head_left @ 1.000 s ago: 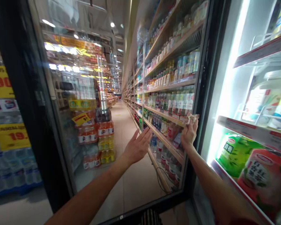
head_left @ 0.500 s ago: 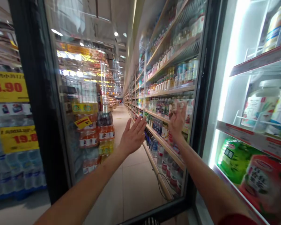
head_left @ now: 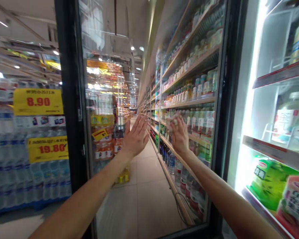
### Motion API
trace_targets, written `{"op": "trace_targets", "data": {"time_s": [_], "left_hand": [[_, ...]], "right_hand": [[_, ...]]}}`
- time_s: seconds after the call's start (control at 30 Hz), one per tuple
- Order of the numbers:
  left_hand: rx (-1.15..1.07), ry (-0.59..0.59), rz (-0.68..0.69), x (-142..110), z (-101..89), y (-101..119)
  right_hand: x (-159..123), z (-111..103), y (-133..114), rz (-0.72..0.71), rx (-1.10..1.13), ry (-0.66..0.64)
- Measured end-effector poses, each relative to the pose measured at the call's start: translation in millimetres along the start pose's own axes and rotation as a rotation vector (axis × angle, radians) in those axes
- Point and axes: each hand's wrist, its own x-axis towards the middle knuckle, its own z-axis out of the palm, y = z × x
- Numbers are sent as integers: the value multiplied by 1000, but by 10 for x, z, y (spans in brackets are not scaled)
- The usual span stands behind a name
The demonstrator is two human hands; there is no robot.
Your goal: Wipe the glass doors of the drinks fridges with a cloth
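A glass cooler door (head_left: 149,83) with a black frame stands swung out in front of me. My left hand (head_left: 136,137) lies flat against the glass with its fingers stretched out. My right hand (head_left: 179,134) presses a crumpled pale cloth (head_left: 171,119) against the same pane, fingers closed around it; the cloth is blurred by motion. Through the glass I see a store aisle and shelves of bottles.
The lit cooler interior (head_left: 276,139) on the right holds green and red drink packs and large bottles on red-edged shelves. Stacked water packs with yellow price signs (head_left: 38,101) stand at the left. A long shelf row of drinks (head_left: 186,99) runs down the aisle.
My right hand with the cloth has moved left and up across the glass from the door's right frame. My left hand has risen slightly. The door has shifted right in view.
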Motion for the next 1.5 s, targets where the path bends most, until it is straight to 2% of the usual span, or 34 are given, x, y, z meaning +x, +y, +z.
{"op": "trace_targets", "data": {"time_s": [0.03,0.07,0.1,0.2,0.23,0.27,0.3,0.33,0.4,0.47,0.5,0.53,0.63,0.67,0.7,0.73,0.77,0.87,0.9,0.93,0.97,1.07,1.1,1.13,1.17,1.27,1.3,1.33,1.37,1.5], "left_hand": [[10,9,-3,3,-18,-70],[21,20,-15,11,-41,-149],[33,31,-33,23,-69,-230],[53,49,-92,69,-149,-413],[55,48,-99,82,-166,-439],[56,44,-102,92,-175,-448],[56,40,-101,98,-178,-445],[55,41,-98,100,-176,-437],[52,46,-92,94,-171,-433],[48,48,-98,84,-183,-471],[46,49,-108,81,-197,-504],[45,52,-123,78,-216,-542],[44,60,-158,83,-266,-631],[44,61,-158,87,-274,-640],[47,61,-152,92,-276,-639],[51,60,-141,96,-274,-631],[56,61,-127,99,-271,-621],[70,60,-100,97,-278,-626],[72,62,-104,92,-292,-648],[75,67,-114,87,-310,-678],[80,71,-127,81,-333,-714],[105,83,-148,71,-408,-811],[112,84,-148,70,-431,-831],[118,83,-147,69,-453,-846],[124,84,-144,68,-474,-857],[157,78,-134,49,-552,-906],[172,69,-126,35,-584,-935],[187,58,-113,16,-619,-969],[203,43,-99,-4,-656,-1004],[239,4,-63,-86,-800,-1102]], "right_hand": [[-19,-1,-46,-108,17,-57],[-9,-8,-37,-152,22,-70],[35,-17,18,-118,13,-36],[314,-9,237,262,-48,213],[415,15,240,358,-53,274],[496,47,182,388,-46,296],[548,85,69,346,-28,281],[569,123,-83,242,-5,231],[544,177,-385,-77,33,54],[512,180,-503,-324,41,-86],[522,163,-461,-342,30,-93],[556,141,-364,-275,15,-49],[739,106,-25,190,-21,235],[789,119,6,294,-20,288],[816,143,-30,328,-11,297],[819,177,-130,287,2,266],[801,215,-275,184,16,200],[731,292,-690,-229,47,-51],[743,293,-742,-302,47,-91],[785,281,-736,-301,42,-89],[852,263,-684,-222,33,-41],[1094,244,-495,213,-1,211],[1142,261,-502,285,-2,247],[1157,290,-566,281,5,241],[1141,326,-678,205,19,198],[1014,431,-1115,-213,82,-19],[1001,451,-1223,-313,94,-74],[1026,459,-1291,-350,98,-104],[1091,459,-1320,-315,93,-107],[1501,456,-1322,116,44,-15]]}}
